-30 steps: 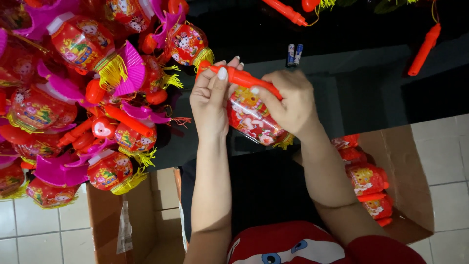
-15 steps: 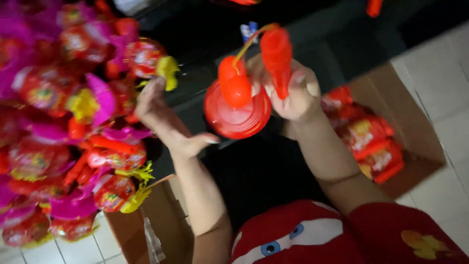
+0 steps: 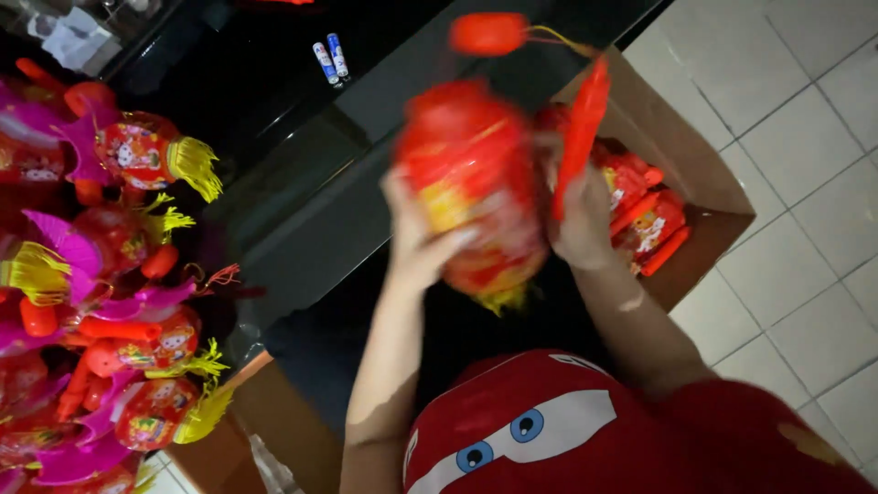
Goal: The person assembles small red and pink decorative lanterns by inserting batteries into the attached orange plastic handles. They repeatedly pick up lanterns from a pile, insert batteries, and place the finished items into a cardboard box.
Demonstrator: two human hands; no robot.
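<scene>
A red toy lantern (image 3: 476, 187) with a yellow tassel at its bottom is held upright and blurred between both hands. My left hand (image 3: 416, 242) cups its left side. My right hand (image 3: 585, 224) grips the lantern's right side together with a long red stick handle (image 3: 581, 128). A red cap piece (image 3: 489, 34) on a yellow cord hangs above the lantern, joined to the stick's top.
A heap of red and pink lanterns (image 3: 101, 293) with yellow tassels fills the left side. An open cardboard box (image 3: 704, 174) holding more packed lanterns sits on the tiled floor at right. Another box (image 3: 265, 412) is at lower left. Two batteries (image 3: 327, 57) lie on the dark surface.
The lantern went from flat, to seen end-on, to upright and expanded. My left hand came back onto it. The camera swung right, showing more of the box.
</scene>
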